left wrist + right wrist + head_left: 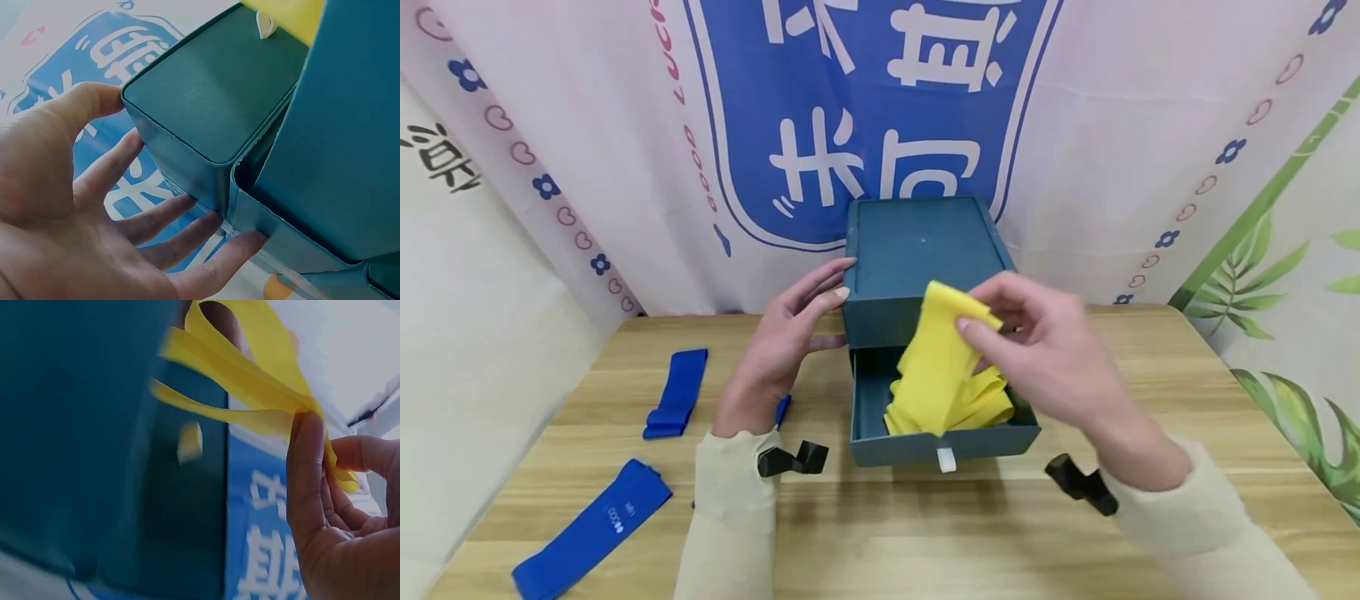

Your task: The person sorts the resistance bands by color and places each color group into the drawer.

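Note:
A dark teal drawer box [925,246] stands at the back of the wooden table, with its lower drawer [898,452] pulled out. Between its thumb and fingers, my right hand [1048,358] pinches a yellow resistance band [934,354], raised above the drawer. More yellow band material [988,400] lies folded inside; whether it joins the held part cannot be told. In the right wrist view the yellow band [250,381] trails in loops from the fingertips. My left hand [786,346] touches the box's left side, its fingers spread, as the left wrist view also shows.
Two blue bands [677,392] [595,529] lie on the table [910,542] at the left. Another bit of blue [783,408] shows beside the left wrist. A printed curtain [1097,167] hangs right behind the box. A white pull tab [947,460] hangs from the drawer front.

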Demonstrator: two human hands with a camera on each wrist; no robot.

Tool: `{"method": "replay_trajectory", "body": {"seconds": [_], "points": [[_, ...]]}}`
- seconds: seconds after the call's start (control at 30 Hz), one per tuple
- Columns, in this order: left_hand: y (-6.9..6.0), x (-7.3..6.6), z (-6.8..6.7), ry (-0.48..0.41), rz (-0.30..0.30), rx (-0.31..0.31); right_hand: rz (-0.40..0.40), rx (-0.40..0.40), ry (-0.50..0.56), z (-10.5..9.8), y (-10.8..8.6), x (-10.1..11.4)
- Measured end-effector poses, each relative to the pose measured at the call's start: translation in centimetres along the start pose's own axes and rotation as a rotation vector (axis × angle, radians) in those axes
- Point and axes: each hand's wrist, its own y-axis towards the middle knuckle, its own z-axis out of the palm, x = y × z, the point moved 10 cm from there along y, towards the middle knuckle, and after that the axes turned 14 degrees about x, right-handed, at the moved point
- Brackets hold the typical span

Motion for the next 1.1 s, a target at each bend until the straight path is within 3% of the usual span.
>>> {"method": "replay_trajectory", "body": {"seconds": [0.2, 0.43, 0.7, 0.87, 1.1], "points": [[-0.1, 0.0, 0.1, 0.018, -0.005, -0.011, -0.01, -0.001, -0.026, 3.4, 1.0, -0.4], [-0.1, -0.1, 0.1, 0.022, -0.006, -0.015, -0.05, -0.045, -0.03, 4.1, 1.9, -0.1], [-0.1, 0.0, 0.1, 0.022, -0.011, -0.02, -0.029, 0.024, 0.162, 6.3, 2.0, -1.2], [-0.1, 0.0, 0.1, 0.022, -0.011, -0.025, -0.018, 0.019, 0.226, 6.5, 1.6, -1.9], [0.0, 0.1, 0.1, 0.027, -0.015, -0.021, -0.064, 0.046, 0.28, 6.8, 1.8, -0.7]]}}
